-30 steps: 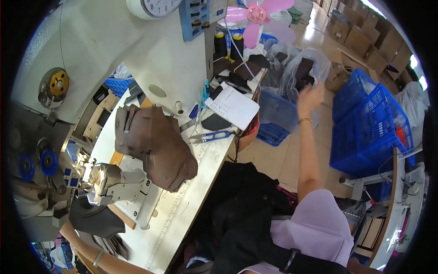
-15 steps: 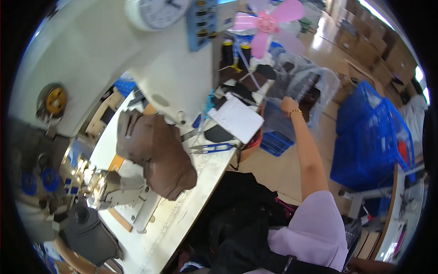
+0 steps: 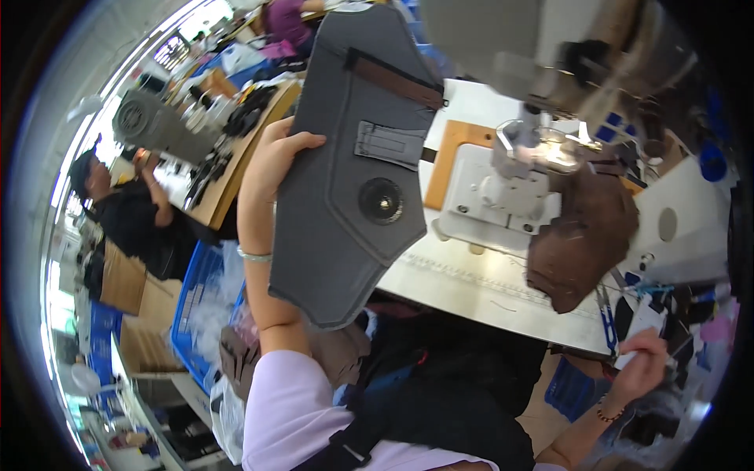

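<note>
The left hand pinches the left edge of a dark grey, many-sided panel bearing a round, shiny dark disc and a brown strip, thumb across its front, raised near the white desk. The right hand is curled beside a white paper sheet; whether its fingers grip anything cannot be told. A crumpled brown piece lies between the metal sewing head and blue-handled snips.

Grey panel, brown pieces, lilac sleeve
</note>
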Action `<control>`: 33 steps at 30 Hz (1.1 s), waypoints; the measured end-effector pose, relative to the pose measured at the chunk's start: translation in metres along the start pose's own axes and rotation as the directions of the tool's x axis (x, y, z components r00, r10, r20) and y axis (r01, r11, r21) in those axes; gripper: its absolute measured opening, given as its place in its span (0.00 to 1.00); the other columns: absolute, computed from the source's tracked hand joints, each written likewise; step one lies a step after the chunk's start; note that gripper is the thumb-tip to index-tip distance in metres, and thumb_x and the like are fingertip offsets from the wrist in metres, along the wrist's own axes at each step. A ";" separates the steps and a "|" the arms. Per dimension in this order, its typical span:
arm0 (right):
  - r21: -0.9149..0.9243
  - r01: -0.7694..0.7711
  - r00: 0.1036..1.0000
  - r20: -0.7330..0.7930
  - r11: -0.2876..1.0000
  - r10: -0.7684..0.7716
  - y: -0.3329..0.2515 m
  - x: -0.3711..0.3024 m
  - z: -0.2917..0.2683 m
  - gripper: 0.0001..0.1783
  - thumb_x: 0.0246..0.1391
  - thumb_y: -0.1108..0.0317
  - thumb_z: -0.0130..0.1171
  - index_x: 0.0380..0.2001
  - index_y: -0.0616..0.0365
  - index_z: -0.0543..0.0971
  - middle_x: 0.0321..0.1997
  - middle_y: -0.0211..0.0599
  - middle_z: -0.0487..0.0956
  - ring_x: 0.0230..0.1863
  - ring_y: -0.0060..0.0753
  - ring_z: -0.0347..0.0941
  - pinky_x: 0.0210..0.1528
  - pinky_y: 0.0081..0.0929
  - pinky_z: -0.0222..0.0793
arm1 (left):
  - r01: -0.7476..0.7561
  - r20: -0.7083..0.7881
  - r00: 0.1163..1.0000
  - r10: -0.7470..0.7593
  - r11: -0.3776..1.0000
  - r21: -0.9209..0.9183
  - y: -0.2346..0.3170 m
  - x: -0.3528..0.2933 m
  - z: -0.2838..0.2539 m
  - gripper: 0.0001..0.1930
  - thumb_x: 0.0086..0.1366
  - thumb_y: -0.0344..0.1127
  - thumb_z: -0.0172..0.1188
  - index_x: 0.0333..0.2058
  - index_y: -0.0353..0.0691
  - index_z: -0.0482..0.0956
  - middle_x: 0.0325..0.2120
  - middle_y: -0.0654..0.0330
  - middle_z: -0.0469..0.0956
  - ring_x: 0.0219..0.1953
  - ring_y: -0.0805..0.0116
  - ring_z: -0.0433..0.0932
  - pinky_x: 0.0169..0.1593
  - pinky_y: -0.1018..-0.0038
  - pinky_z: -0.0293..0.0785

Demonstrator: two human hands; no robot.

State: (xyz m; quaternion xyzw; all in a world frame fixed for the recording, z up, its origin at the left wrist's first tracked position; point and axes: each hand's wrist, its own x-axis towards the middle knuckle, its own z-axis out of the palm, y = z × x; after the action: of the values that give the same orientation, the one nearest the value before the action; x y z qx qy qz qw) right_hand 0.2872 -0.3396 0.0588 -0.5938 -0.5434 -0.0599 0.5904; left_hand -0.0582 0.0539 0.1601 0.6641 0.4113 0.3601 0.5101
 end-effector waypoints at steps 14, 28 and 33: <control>0.559 -0.821 0.560 0.748 -0.117 -0.356 -0.059 0.045 0.238 0.60 0.43 0.48 0.69 0.68 0.60 0.44 0.71 0.46 0.48 0.70 0.46 0.47 0.64 0.54 0.53 | -0.053 -0.078 0.566 0.820 0.131 0.990 -0.021 -0.158 0.009 0.24 0.47 0.24 0.54 0.45 0.48 0.81 0.40 0.54 0.79 0.39 0.60 0.79 0.41 0.70 0.75; 0.617 -0.750 0.553 0.783 -0.240 0.284 -0.090 -0.086 0.227 0.22 0.63 0.65 0.47 0.58 0.59 0.65 0.59 0.39 0.69 0.62 0.35 0.63 0.63 0.37 0.59 | -0.696 0.283 0.409 0.867 0.096 0.712 -0.141 -0.227 0.075 0.15 0.54 0.31 0.54 0.41 0.47 0.83 0.43 0.61 0.80 0.49 0.61 0.76 0.54 0.66 0.68; 0.708 -0.673 0.630 0.700 -0.215 0.336 -0.091 -0.111 0.196 0.21 0.64 0.64 0.44 0.58 0.58 0.65 0.59 0.37 0.69 0.60 0.34 0.65 0.63 0.34 0.59 | -0.848 0.358 0.043 0.933 -0.155 0.507 -0.136 -0.226 0.102 0.14 0.56 0.34 0.57 0.41 0.52 0.84 0.44 0.66 0.80 0.49 0.64 0.75 0.55 0.68 0.65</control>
State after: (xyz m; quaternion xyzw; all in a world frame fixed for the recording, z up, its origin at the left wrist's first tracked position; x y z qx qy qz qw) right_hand 0.0654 -0.2792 -0.0197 -0.2043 -0.2039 0.6412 0.7110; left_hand -0.0823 -0.1719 -0.0081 0.8529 -0.0416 0.4956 -0.1591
